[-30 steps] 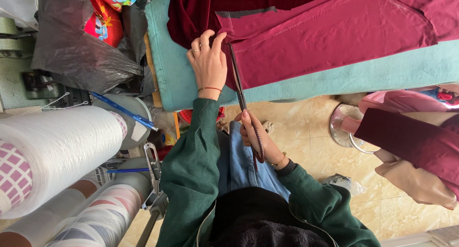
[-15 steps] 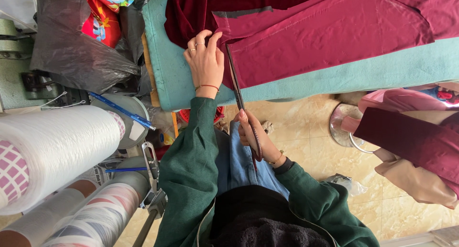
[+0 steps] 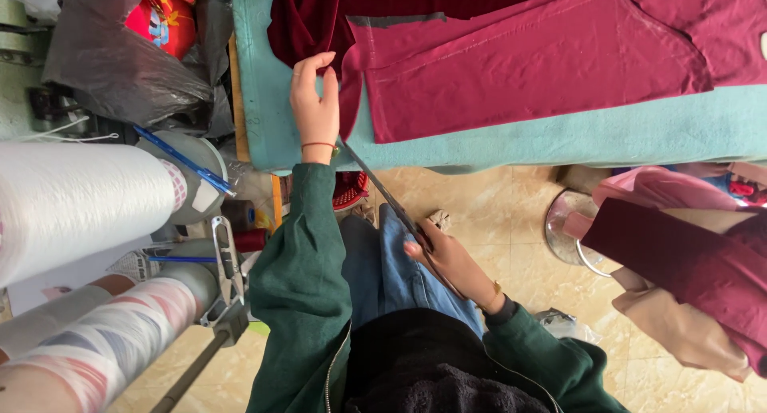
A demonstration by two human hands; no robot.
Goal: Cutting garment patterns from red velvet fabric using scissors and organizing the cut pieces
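Observation:
My left hand [image 3: 315, 101] rests on the teal-covered table [image 3: 495, 145], pinching the left edge of a maroon fabric piece [image 3: 527, 69] that lies flat there. A darker velvet-like maroon cloth [image 3: 304, 17] is bunched just behind it. My right hand [image 3: 447, 257] is low over my lap, shut on long dark scissors [image 3: 383, 191]. Their blades slant up-left, with the tip near my left wrist at the table's front edge.
Large rolls of white and striped material [image 3: 80, 205] lie at the left, with a blue pen [image 3: 184, 159] and metal shears [image 3: 228, 261] beside them. A black plastic bag [image 3: 120, 61] sits at top left. More maroon and beige cloth [image 3: 687, 277] hangs at the right over tiled floor.
The scissors have drawn back from along the fabric edge on the table to its front edge. My right hand dropped toward my lap. My left hand shifted slightly along the fabric edge.

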